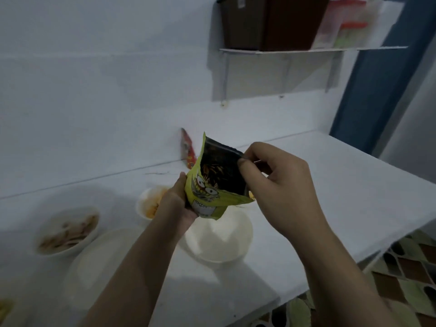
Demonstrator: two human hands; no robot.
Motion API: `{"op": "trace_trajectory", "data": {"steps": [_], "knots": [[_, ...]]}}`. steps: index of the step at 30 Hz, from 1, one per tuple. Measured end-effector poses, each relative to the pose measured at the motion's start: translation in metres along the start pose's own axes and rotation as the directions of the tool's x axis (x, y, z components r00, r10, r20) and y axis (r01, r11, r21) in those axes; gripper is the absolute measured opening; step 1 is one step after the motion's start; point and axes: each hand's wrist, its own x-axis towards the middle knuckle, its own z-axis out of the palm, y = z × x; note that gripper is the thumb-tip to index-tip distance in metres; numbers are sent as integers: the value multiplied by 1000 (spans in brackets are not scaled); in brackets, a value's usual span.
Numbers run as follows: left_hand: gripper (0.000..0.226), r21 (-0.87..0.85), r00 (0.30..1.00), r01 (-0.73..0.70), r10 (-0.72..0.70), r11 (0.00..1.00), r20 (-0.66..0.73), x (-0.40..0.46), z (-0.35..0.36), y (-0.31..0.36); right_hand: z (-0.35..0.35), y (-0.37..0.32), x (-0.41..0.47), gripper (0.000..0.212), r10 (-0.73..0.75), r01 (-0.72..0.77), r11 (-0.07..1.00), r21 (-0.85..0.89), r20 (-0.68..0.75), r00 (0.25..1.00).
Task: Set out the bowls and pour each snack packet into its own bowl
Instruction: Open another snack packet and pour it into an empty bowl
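While held up at the centre of the frame, above the empty white round bowl [218, 239], yellow-green foil snack packet with a cartoon face [215, 182]: mouth apparently open, dark inner lining showing, nothing pouring yet. Left hand [179, 201] under and around the packet's lower edge, fingers curled behind it and mostly hidden. Right hand [276, 185] at the top right corner, thumb and fingers pinching the torn edge, the rest curled.

Done so far, by the look of it: four bowls set out on the white worktop [330, 185]. White bowl of pale brown chips [68, 231] at the left edge, filled. Small white bowl of orange-yellow snack [149, 202] just behind the left wrist, filled. Large pale shallow bowl [106, 260] at lower left, partly covered by the left forearm, blurred, contents not clear.

Left, as a judgement: tipping this packet into the empty bowl beneath. Then probably the red snack packet [187, 149] leaning against the wall above the hands, seemingly unopened. Roughly halfway or a little beyond.
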Motion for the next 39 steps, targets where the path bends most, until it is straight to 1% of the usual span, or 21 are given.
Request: {"op": "trace_trajectory", "data": {"steps": [2,3,6,8,11,14,15,17,20,23,26,29,31,34,39], "knots": [[51,-34,999,-2,1,999,-39,2,-33,22,24,-14,-1,23,-8,7,999,39,37,999],[49,-35,998,-19,17,999,-57,-3,-49,31,37,-21,-2,23,-15,12,999,50,52,999],[49,11,993,-111,112,994,-36,-25,-89,59,75,-42,-4,23,-33,29,998,59,64,997],[49,39,986,-149,152,988,-66,-35,-120,78,102,-55,-7,23,-23,21,999,43,59,998],[53,56,983,-154,159,986,-89,-50,-162,106,145,-71,-13,22,14,-16,1000,26,54,998],[66,123,992,-116,122,986,-41,-64,-202,131,184,-83,-21,21,65,-65,998,23,18,998],[66,157,993,-116,119,981,-16,-68,-217,138,198,-87,-25,21,85,-85,996,25,7,996],[59,202,990,-143,144,969,8,-74,-238,146,218,-91,-32,23,115,-115,993,12,-2,993],[49,197,981,-173,186,965,-49,-80,-265,156,248,-97,-42,25,158,-158,987,-26,11,987],[44,189,972,-186,208,964,-109,-78,-284,160,271,-100,-49,30,192,-188,980,-72,53,980],[44,207,959,-193,229,959,-165,-75,-296,162,284,-99,-51,36,221,-218,975,-50,79,972],[45,299,934,-234,299,925,-196,-66,-303,160,292,-96,-48,32,236,-237,972,3,68,969],[47,378,915,-266,356,887,-190,-61,-306,157,296,-94,-47,28,213,-214,977,0,77,974],[52,436,900,-299,403,849,-166,-54,-308,154,301,-87,-46,21,182,-177,982,-70,69,981],[46,466,909,-279,387,839,-152,-44,-311,152,305,-73,-46,18,180,-171,973,-152,46,983]]}}
